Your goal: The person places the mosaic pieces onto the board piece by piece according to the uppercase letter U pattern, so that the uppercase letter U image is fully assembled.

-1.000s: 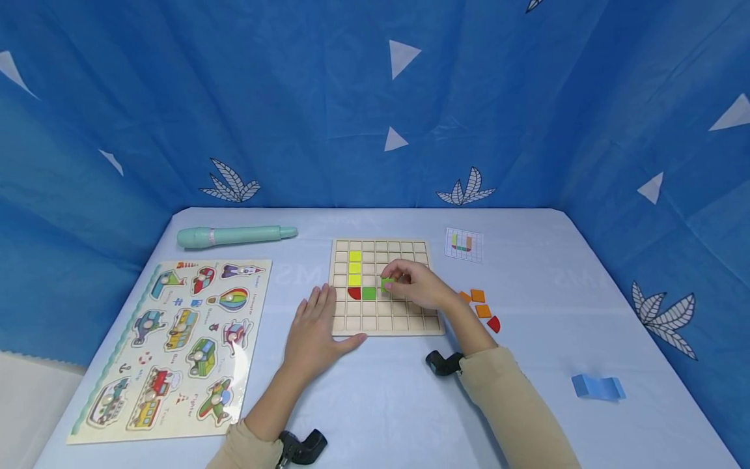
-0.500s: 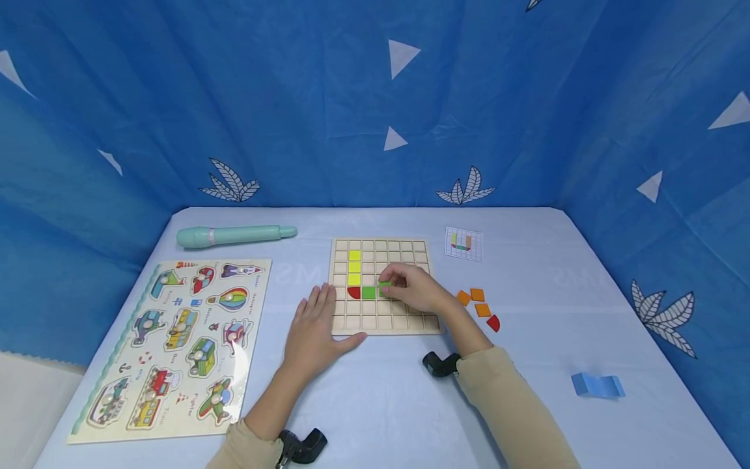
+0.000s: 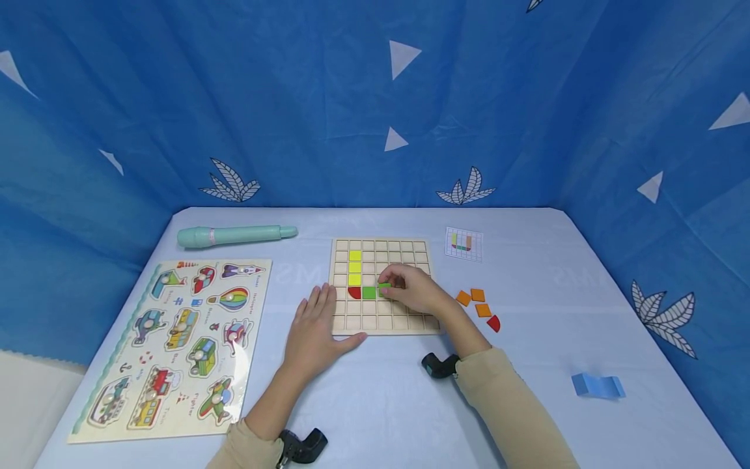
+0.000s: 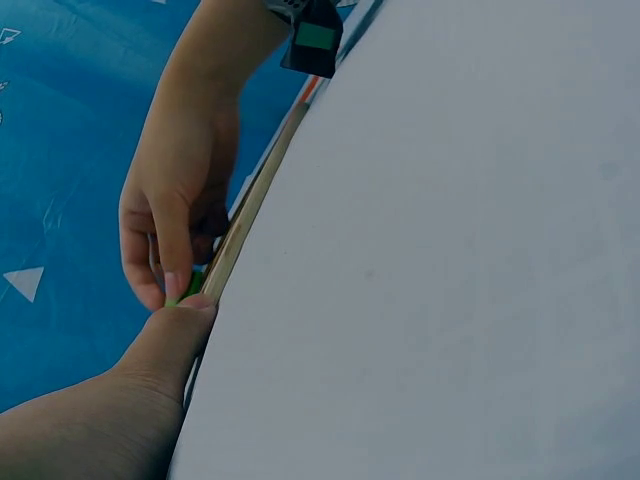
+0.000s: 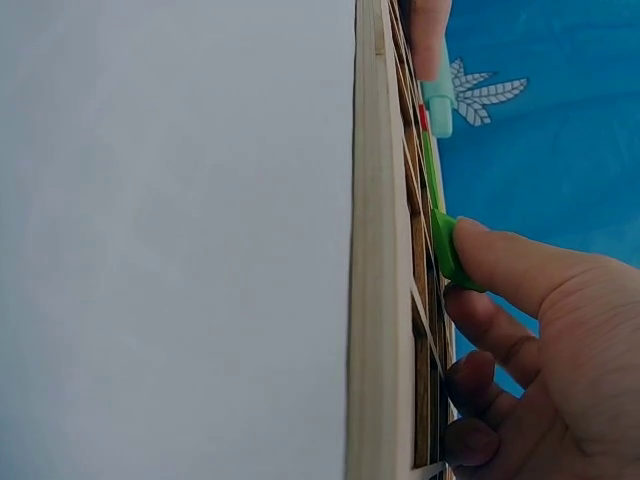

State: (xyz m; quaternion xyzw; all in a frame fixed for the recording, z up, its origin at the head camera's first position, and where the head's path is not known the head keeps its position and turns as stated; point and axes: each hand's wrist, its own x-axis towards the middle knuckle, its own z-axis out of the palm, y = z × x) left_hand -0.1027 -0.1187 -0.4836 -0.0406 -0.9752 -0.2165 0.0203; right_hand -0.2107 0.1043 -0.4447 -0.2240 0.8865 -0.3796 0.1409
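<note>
A wooden grid board (image 3: 387,323) lies mid-table. Down one of its columns run three yellow square tiles (image 3: 354,267), with a red quarter-circle tile (image 3: 354,293) below them and a green square tile (image 3: 368,293) to the right of the red one. My right hand (image 3: 412,286) pinches a second green tile (image 5: 449,250) between thumb and fingers; in the right wrist view it stands tilted at the grid. My left hand (image 3: 313,329) lies flat at the board's left edge, its straight thumb along the near edge.
Right of the board lie several orange square tiles (image 3: 477,295) and a red quarter-circle tile (image 3: 494,324). Behind them is a pattern card (image 3: 464,244). A vehicle puzzle board (image 3: 176,345) and a green microphone-shaped object (image 3: 237,236) are at left; a blue block (image 3: 598,386) sits at right.
My right hand has shifted slightly left with the green tile, bringing it down beside the green tile in the grid. My left hand stays where it was.
</note>
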